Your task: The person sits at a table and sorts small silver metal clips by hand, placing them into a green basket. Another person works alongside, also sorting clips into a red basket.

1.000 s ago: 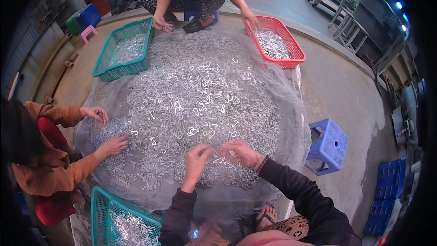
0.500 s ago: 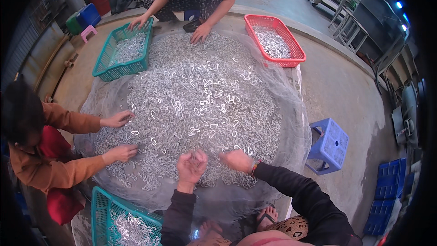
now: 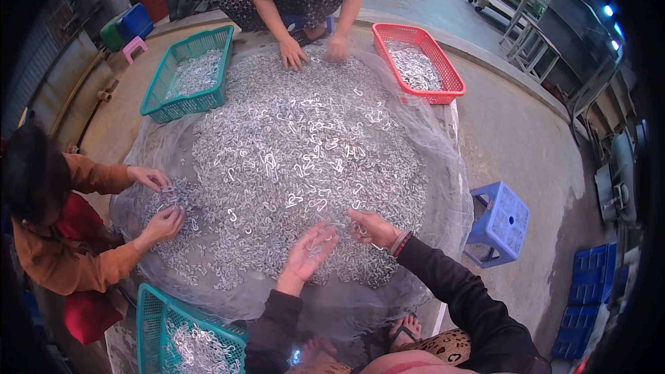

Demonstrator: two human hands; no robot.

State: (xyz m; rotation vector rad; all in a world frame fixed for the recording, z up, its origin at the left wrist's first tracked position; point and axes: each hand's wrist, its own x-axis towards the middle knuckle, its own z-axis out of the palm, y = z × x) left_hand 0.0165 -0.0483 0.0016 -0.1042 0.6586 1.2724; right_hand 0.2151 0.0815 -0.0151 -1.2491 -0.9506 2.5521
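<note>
A broad pile of small silver S-shaped metal hooks (image 3: 277, 166) is spread over a sheer net sheet (image 3: 443, 159). My left hand (image 3: 309, 253) is turned palm up above the pile's near edge, fingers curled around a few hooks. Just right of it, my right hand (image 3: 374, 227) is closed over the pile, thumb and fingers bent in on hooks that partly show at the fingertips. The hands are close but apart. At lower left, a green basket (image 3: 142, 318) holds many bright hooks.
Across the pile, a co-worker's hands (image 3: 294, 54) touch the hooks; at left, another co-worker's hands (image 3: 165, 224) work at the edge. A second green basket (image 3: 183, 112) and a red basket (image 3: 454, 93) stand at the far corners. A blue stool (image 3: 509, 218) is at right.
My left hand has moved right and turned palm up; my right hand has risen slightly away from me. The left co-worker's hands drew back left. The far co-worker's hand left the green basket for the pile.
</note>
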